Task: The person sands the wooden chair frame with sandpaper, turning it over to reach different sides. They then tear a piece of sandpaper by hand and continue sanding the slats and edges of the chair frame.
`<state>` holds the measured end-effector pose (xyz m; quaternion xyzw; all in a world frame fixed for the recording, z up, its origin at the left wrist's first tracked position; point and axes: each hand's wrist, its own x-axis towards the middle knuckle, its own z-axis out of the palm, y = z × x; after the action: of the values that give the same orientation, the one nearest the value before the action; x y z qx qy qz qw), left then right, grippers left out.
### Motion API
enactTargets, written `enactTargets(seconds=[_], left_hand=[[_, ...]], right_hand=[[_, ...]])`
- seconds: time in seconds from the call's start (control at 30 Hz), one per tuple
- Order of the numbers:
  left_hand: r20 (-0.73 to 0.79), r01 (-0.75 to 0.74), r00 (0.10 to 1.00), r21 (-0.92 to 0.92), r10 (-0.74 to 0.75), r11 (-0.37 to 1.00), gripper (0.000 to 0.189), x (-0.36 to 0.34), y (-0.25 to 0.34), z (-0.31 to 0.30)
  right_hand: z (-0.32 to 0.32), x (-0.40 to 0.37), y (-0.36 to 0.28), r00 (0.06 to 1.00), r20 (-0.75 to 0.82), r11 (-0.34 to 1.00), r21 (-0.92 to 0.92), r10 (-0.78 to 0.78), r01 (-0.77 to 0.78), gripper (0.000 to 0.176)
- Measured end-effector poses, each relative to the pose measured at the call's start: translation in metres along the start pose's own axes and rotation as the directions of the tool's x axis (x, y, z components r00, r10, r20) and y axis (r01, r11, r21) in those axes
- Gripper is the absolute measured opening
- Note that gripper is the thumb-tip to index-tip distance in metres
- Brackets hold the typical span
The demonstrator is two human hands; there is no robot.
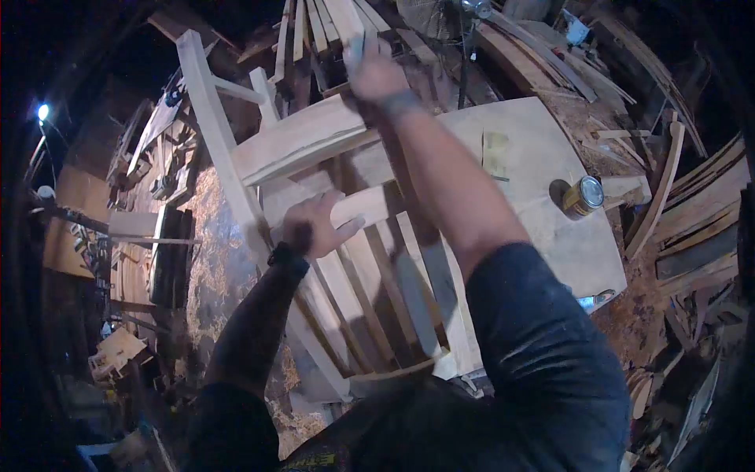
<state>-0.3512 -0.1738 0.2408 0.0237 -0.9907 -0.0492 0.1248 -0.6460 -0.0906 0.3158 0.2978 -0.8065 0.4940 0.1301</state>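
Observation:
A pale, unfinished wooden chair (222, 118) lies tipped over on a flat board, its back slats (346, 287) pointing toward me. My left hand (311, 224) grips the cross rail (368, 204) at its left end, the thumb along the near side and the fingers on the far side. My right hand (379, 77) is stretched out to the far right leg (344, 17) of the chair. Its fingers are closed around a small pale-bluish piece pressed against the wood; I cannot make out its kind.
On the pale board (543, 228) to the right stand a small tin can (583, 197) and a yellowish paper scrap (495, 149). A blue-handled tool (596, 300) lies at its near right edge. Curved wooden pieces (661, 189) and offcuts are piled around; shavings (208, 236) cover the left.

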Motion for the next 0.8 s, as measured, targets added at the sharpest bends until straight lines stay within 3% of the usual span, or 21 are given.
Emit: enactTargets(seconds=[0.03,0.13,0.23,0.27,0.3,0.33,0.4,0.43,0.5,0.57,0.6,0.63,0.67,0.73,0.8], left_hand=[[-0.014,-0.004,1.000,-0.022,0.004,1.000,0.061,0.000,0.000,-0.002],[-0.015,0.006,1.000,-0.103,-0.008,0.995,0.057,-0.001,0.006,-0.008],[-0.021,0.007,1.000,-0.079,-0.008,0.997,0.057,0.004,0.005,-0.012],[-0.036,0.004,0.999,-0.083,-0.007,0.997,0.057,0.003,0.004,-0.009],[-0.042,0.005,0.999,-0.087,-0.008,0.996,0.058,0.004,0.003,-0.006],[0.174,0.178,0.972,-0.099,-0.159,0.979,0.071,0.009,0.010,-0.018],[0.155,0.146,0.979,-0.080,-0.133,0.986,0.068,0.011,0.006,-0.013],[0.155,0.134,0.980,-0.069,-0.122,0.989,0.067,0.008,0.004,-0.010],[0.017,0.043,0.999,-0.118,-0.042,0.992,0.065,0.001,-0.001,-0.002],[-0.111,-0.029,0.994,-0.112,0.016,0.993,0.061,-0.001,-0.003,0.005],[-0.155,-0.051,0.987,-0.085,0.038,0.995,0.058,-0.001,-0.003,0.009],[-0.191,-0.074,0.980,-0.057,0.061,0.996,0.056,-0.001,-0.004,0.009],[-0.184,-0.077,0.981,-0.060,0.065,0.995,0.055,-0.002,-0.004,0.008],[-0.178,-0.085,0.981,-0.069,0.071,0.994,0.055,-0.001,-0.007,0.007],[-0.207,-0.096,0.975,-0.072,0.079,0.993,0.054,-0.001,-0.007,0.007]], right_hand=[[-0.001,0.028,-0.008,0.987,0.099,0.991,0.034,0.129,-0.133,0.069],[0.016,0.036,0.025,0.995,0.048,0.983,0.166,-0.089,0.079,0.068],[-0.012,-0.089,0.051,0.981,0.058,0.978,0.113,-0.185,0.178,0.072],[-0.031,-0.142,0.045,0.981,0.055,0.968,0.179,-0.188,0.176,0.073],[-0.057,-0.193,0.029,0.979,0.199,0.986,0.157,0.030,-0.063,0.076],[-0.058,-0.241,0.048,0.968,0.249,0.987,0.153,0.019,-0.059,0.079],[-0.070,-0.310,0.054,0.971,0.241,0.997,-0.080,0.003,0.017,0.081],[-0.069,-0.300,0.052,0.970,0.242,0.994,-0.100,-0.018,0.044,0.081],[-0.063,-0.262,0.042,0.969,0.242,0.986,-0.144,-0.046,0.083,0.079],[-0.032,-0.171,0.043,0.982,0.111,0.985,0.096,-0.155,0.145,0.076],[-0.008,-0.113,0.049,0.941,-0.047,0.941,-0.073,-0.335,0.332,0.073],[0.008,-0.056,0.045,0.902,-0.108,0.901,-0.174,-0.418,0.397,0.071],[0.021,0.002,0.045,0.888,-0.049,0.867,-0.244,-0.458,0.434,0.071],[0.021,0.052,0.028,0.934,-0.012,0.932,0.045,-0.358,0.358,0.072],[0.015,0.061,0.023,0.941,0.078,0.936,0.161,-0.329,0.314,0.071]])
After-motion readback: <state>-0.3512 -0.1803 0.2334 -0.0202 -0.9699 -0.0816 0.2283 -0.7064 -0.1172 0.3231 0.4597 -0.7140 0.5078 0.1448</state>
